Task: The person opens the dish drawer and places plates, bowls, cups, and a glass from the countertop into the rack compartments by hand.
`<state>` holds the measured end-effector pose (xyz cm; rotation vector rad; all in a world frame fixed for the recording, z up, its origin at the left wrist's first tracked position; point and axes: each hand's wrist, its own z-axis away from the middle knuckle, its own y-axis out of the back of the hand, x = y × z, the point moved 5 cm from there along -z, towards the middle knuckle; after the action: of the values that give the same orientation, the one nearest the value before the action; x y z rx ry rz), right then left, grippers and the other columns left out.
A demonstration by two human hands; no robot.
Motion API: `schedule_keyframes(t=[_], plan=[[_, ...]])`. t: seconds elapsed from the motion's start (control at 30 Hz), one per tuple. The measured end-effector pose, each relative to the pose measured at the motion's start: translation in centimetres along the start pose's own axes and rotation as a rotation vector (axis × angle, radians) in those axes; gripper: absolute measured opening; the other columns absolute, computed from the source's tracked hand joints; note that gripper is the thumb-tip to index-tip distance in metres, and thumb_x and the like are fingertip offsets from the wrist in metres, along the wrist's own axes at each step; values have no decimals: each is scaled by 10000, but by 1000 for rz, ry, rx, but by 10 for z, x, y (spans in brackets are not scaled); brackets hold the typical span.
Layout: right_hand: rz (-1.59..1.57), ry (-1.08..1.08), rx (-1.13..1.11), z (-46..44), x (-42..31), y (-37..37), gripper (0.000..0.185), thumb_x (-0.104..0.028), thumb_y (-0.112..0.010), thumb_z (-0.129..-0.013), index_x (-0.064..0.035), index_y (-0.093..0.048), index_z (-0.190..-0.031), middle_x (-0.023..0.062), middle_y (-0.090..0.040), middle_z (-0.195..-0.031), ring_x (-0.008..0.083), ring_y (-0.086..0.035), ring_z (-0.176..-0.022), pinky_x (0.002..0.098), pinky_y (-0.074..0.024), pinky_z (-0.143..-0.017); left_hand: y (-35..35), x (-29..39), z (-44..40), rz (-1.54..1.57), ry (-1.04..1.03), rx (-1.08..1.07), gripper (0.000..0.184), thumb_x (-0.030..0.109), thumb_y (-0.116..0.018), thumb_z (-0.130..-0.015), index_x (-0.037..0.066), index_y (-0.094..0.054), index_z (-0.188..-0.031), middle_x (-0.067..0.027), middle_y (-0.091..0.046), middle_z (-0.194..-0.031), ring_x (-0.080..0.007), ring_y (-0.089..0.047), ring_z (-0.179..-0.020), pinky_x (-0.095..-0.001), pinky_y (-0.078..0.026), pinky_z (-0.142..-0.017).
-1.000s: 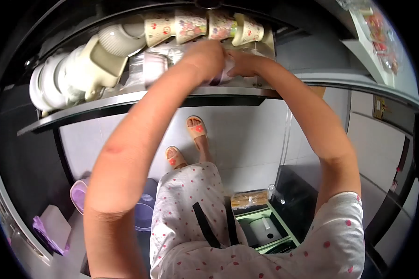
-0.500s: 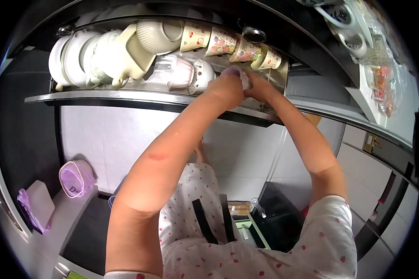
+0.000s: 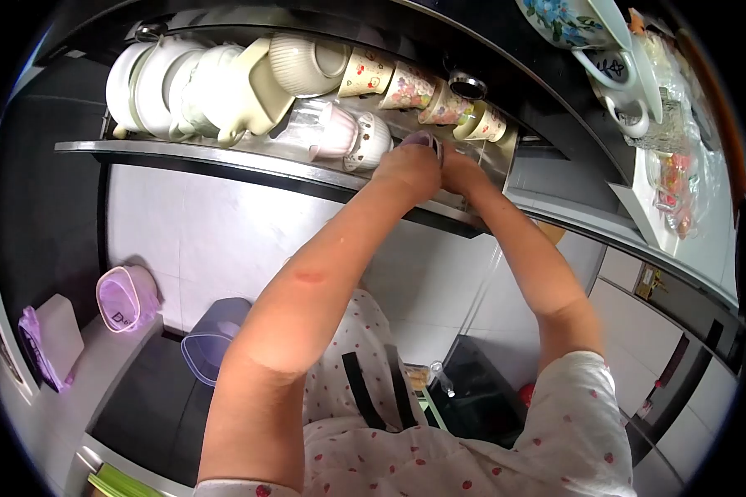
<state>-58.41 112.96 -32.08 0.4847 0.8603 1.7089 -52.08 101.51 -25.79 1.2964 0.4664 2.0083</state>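
Note:
An open drawer (image 3: 224,166) holds dishes standing on edge at its left. My left hand (image 3: 410,172) is closed around a small purple-rimmed cup (image 3: 421,139) at the drawer's right part. My right hand (image 3: 462,171) touches the same cup from the right, its fingers mostly hidden behind it. Just left of my hands lie a white spotted bowl (image 3: 370,142) and a pinkish ribbed cup (image 3: 333,131). Behind them a row of patterned paper cups (image 3: 409,87) runs along the drawer's back, beside a cream ribbed bowl (image 3: 302,65).
White plates (image 3: 159,87) fill the drawer's left end. At the upper right are a flowered cup (image 3: 574,23) and plastic-wrapped items (image 3: 680,182) on a counter. Below on the floor stand a purple-lined bin (image 3: 128,298) and a blue-grey bin (image 3: 211,344).
The view has shifted, so the drawer sits differently in it. Both hands have moved right along the drawer with the purple-rimmed cup, away from the pinkish cup and spotted bowl.

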Motion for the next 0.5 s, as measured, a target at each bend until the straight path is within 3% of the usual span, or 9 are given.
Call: schedule_keyframes(t=[0.17, 0.27, 0.4, 0.43, 0.47, 0.5], plan=[[-29, 126, 100, 16, -19, 11, 818, -499, -692, -561, -36, -358, -1146, 210, -577, -1012, 337, -561, -947, 411, -446, -798, 7, -6, -4, 146, 29, 101, 237, 184, -492, -778, 81, -602, -960, -170, -595, -950, -337, -556, -909, -403, -441, -793], [-41, 28, 86, 17, -26, 12, 841, -492, -707, -540, -58, -357, -1170, 188, -578, -1025, 324, -563, -953, 412, -441, -815, 24, -5, 7, 249, 39, 162, 274, 150, -473, -764, 84, -585, -1006, -167, -595, -959, -326, -555, -916, -398, -436, -803], [-98, -67, 70, 30, -45, 34, 669, -449, -680, -600, -70, -463, -1107, 149, -579, -1039, 313, -553, -976, 420, -439, -824, 40, -7, 18, 303, 59, 279, 272, 138, -465, -776, 74, -585, -1012, -170, -598, -952, -327, -559, -912, -391, -435, -800], [-170, 13, 167, 42, -53, 43, 461, -372, -615, -705, -71, -525, -1041, 153, -584, -1020, 302, -548, -979, 418, -437, -812, 46, -6, 23, 330, 57, 353, 267, 143, -471, -783, 69, -584, -1013, -168, -604, -934, -318, -570, -887, -379, -442, -783], [-175, 4, 182, 46, -59, 43, 461, -372, -615, -705, -71, -525, -1041, 153, -584, -1020, 302, -548, -979, 418, -437, -812, 52, -6, 28, 357, 54, 426, 262, 147, -476, -791, 63, -583, -1015, -167, -610, -917, -308, -581, -862, -367, -449, -766], [-388, 116, 268, 48, -66, 44, 380, -329, -570, -749, -71, -535, -1026, 151, -589, -1007, 300, -553, -963, 410, -436, -803, 54, -5, 32, 449, 74, 433, 241, 148, -492, -803, 50, -582, -1004, -158, -619, -884, -280, -597, -818, -330, -458, -735]])
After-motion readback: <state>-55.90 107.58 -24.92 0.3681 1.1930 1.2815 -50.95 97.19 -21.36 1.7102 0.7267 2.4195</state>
